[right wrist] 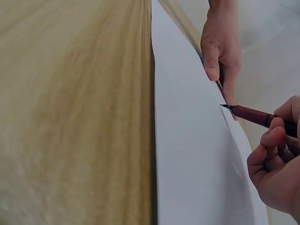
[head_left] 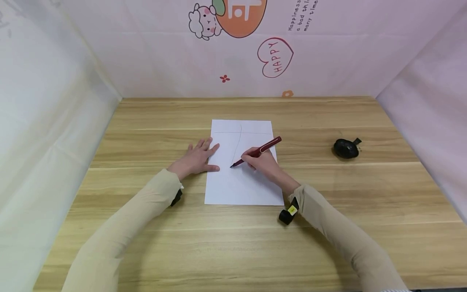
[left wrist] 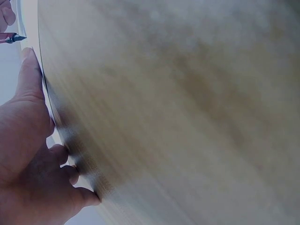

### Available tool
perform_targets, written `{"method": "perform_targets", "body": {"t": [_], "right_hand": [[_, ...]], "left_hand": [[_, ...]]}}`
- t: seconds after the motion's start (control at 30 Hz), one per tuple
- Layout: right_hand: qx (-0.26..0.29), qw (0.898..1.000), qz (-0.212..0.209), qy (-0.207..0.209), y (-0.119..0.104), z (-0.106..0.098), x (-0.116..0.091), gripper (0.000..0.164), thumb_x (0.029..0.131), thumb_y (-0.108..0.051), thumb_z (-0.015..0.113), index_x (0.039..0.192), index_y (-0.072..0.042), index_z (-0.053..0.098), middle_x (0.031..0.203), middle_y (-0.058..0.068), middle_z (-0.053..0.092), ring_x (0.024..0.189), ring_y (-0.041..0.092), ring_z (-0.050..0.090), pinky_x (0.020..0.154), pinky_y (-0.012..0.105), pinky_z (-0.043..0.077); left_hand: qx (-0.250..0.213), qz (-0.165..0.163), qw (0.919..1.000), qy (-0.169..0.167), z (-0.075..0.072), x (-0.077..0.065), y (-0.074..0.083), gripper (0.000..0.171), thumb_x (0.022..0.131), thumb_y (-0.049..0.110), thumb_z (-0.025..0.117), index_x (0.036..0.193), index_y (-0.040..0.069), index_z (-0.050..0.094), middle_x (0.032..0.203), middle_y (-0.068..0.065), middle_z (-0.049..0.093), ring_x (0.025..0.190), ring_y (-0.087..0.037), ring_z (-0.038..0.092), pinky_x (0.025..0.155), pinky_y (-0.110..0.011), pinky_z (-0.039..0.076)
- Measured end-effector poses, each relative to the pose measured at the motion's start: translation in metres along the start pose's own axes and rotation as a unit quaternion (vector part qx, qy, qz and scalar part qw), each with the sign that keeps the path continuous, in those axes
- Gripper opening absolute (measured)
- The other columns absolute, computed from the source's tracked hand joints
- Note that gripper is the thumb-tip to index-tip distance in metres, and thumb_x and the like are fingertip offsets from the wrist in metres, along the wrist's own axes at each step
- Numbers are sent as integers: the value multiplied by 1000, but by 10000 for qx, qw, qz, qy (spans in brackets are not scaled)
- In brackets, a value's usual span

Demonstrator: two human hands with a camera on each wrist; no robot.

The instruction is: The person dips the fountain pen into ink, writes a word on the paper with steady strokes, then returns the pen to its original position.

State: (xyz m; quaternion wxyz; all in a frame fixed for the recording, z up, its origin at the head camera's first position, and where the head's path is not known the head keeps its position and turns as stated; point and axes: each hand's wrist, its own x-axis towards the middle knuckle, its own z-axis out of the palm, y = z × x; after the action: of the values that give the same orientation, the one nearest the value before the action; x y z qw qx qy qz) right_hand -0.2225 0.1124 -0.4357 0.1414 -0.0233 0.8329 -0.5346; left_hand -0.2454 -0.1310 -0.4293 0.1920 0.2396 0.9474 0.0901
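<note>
A white sheet of paper lies on the wooden table with a thin horizontal line near its top and a curved line running down from the top edge. My right hand pinches a dark red fountain pen tilted up to the right. Its nib is at the paper, at the lower end of the curved line. Fingers spread, my left hand rests over the sheet's left edge, with the thumb and fingertips on the paper. In the left wrist view, the pen tip shows just beyond my left thumb.
To the right on the wooden table sits a rounded black object with a short tab. A printed white cloth hangs behind the table, and plain cloth stands at both sides. Each wrist carries a small black camera.
</note>
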Motion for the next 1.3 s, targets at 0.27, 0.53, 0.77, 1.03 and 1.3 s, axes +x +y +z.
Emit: {"method": "perform_targets", "body": {"t": [0.27,0.53,0.77,1.03,1.3], "right_hand": [[206,9995,-223,-122,-1,3,-4,19,86,-20,61,96,-6,67,59,-3,52,55,10,45,52,21,36],[279,9989,-309,-235,-1,8,-8,19,86,-17,62,95,-2,67,58,-4,51,54,9,44,50,21,35],[264,9988,-263,-316,-1,13,-9,19,85,-17,63,94,-1,67,57,-4,50,52,9,44,50,21,34],[191,9985,-238,-455,-1,19,-13,17,85,-20,62,92,-6,68,56,-5,50,54,10,44,51,21,33],[159,9981,-273,-532,-3,22,-17,17,85,-20,62,93,-5,68,57,-4,50,54,10,44,51,21,34]], "left_hand": [[11,-26,10000,58,0,-1,1,84,87,55,54,151,19,13,159,-15,-2,146,-39,1,111,-66,8],[13,-18,10000,72,0,0,2,84,87,55,54,151,18,14,159,-15,-2,146,-40,1,111,-66,8],[29,-43,10000,33,-1,1,2,84,88,55,53,151,18,13,159,-15,-2,146,-40,1,111,-66,9],[19,-48,10000,20,0,0,1,84,88,56,53,151,18,13,159,-15,-2,146,-40,1,111,-66,8],[-23,-47,10000,10,-1,0,1,84,88,55,53,151,18,13,159,-15,-3,145,-40,0,111,-66,8]]}}
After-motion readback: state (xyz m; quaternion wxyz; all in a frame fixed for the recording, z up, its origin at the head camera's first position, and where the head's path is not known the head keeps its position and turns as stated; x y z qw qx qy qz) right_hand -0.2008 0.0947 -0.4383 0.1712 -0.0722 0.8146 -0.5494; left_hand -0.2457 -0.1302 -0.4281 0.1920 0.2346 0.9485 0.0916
